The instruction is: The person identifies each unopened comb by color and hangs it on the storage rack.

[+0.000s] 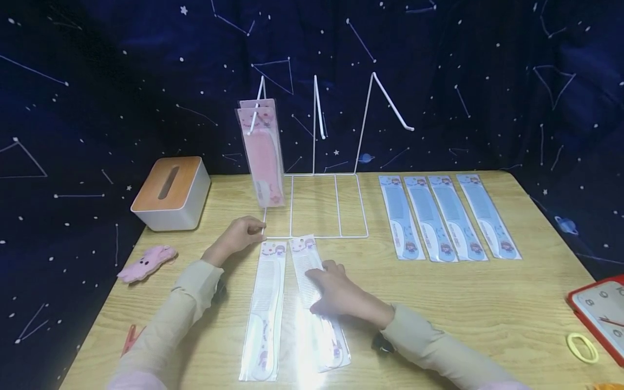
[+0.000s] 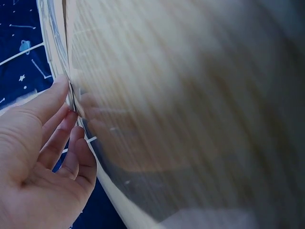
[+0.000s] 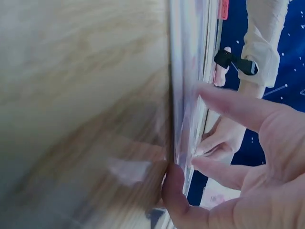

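My left hand pinches the front left corner of the white wire display rack; the left wrist view shows thumb and fingertips meeting there. Pink packaged combs hang from the rack's left hook. In front of the rack lie two white packaged combs, the left one apart from both hands. Over the right packaged comb, which lies at a slant, is my right hand. Its thumb and fingers are spread and touch the sleeve, partly hiding it. The right wrist view shows gaps between these fingers.
Several blue packaged combs lie in a row at the right. A tissue box, a pink plush toy and a red clip are at the left. A yellow ring and a red-framed board lie far right.
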Demonstrator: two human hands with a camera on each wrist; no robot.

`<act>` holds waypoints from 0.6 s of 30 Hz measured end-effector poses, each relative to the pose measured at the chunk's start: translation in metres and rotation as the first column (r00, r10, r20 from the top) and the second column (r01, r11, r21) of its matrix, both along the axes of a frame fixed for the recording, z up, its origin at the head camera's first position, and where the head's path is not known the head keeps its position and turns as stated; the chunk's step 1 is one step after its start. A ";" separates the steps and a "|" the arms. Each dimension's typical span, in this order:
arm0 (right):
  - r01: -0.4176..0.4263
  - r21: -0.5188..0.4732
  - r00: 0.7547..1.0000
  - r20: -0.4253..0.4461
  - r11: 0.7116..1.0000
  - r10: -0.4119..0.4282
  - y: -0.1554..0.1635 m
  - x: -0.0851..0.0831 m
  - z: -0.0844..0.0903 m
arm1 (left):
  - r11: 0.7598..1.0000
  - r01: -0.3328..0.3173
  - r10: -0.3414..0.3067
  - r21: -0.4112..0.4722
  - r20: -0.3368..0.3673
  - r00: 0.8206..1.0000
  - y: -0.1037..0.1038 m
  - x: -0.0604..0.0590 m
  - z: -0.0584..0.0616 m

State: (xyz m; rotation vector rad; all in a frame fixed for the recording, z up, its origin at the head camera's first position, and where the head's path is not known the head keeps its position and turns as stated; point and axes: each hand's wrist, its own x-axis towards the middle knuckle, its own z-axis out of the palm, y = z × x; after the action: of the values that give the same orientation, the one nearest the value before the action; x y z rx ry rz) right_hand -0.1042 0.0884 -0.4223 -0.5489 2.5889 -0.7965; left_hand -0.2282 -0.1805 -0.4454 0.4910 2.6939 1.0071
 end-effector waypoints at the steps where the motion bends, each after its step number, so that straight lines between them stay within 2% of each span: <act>1: 0.019 -0.016 1.000 0.010 1.000 -0.019 0.002 0.000 0.000 | 1.000 -0.006 0.006 0.000 0.009 1.000 0.000 0.000 0.000; 5: 0.068 -0.072 0.997 0.031 0.995 -0.066 0.009 -0.003 -0.002 | 1.000 -0.010 0.010 -0.002 0.022 1.000 0.001 0.001 0.003; 9: 0.060 -0.160 0.997 0.052 0.985 -0.053 0.018 -0.006 -0.007 | 1.000 -0.015 0.015 -0.009 0.028 0.999 0.001 0.001 0.003; 12: 0.059 -0.253 0.995 0.091 0.966 -0.036 0.025 -0.008 -0.012 | 1.000 -0.021 0.021 -0.008 0.029 0.999 0.001 0.000 0.002; 18: 0.147 -0.360 0.980 0.178 0.921 -0.086 0.035 -0.004 -0.010 | 1.000 -0.009 0.009 0.002 0.012 1.000 0.000 -0.001 -0.001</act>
State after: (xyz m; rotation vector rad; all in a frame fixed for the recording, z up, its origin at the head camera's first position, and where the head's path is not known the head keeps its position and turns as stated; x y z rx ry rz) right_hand -0.1083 0.1230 -0.4320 -0.4152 2.3502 -1.3323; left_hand -0.2289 -0.1803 -0.4462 0.4724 2.6870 1.0118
